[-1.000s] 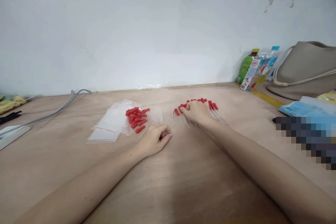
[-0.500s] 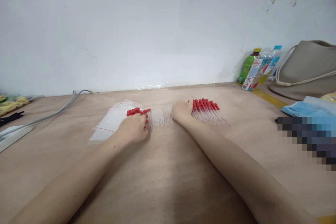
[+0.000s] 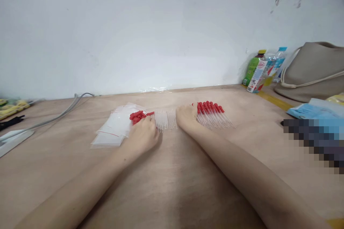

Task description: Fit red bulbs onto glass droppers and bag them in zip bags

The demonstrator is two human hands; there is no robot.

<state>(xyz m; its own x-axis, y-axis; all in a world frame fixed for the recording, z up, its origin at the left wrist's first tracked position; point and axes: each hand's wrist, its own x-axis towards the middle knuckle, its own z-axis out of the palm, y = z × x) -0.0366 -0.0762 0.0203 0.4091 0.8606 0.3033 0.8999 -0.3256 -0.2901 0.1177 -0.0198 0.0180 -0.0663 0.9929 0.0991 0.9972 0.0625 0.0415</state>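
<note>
Across the lower frame: wooden table (image 3: 166,182). Left of centre, flat plastic bags (image 3: 114,125). Left hand (image 3: 145,131) slid slightly right in the last half second, at the left end of the bare tubes (image 3: 166,120), mid-frame; fingers curled, can't tell if holding anything. Right hand (image 3: 186,115), a second ago over the capped tubes (image 3: 212,112) right of centre, now at bare tubes' right end; curled, contents hidden. Loose red tops (image 3: 137,115) beside left hand. Reads as work shifting to bare tubes.

On the desk (image 3: 161,186), bags (image 3: 114,123) lie left of the loose bulbs (image 3: 137,116), tubes (image 3: 167,120) right of them, droppers (image 3: 212,113) further right.
</note>
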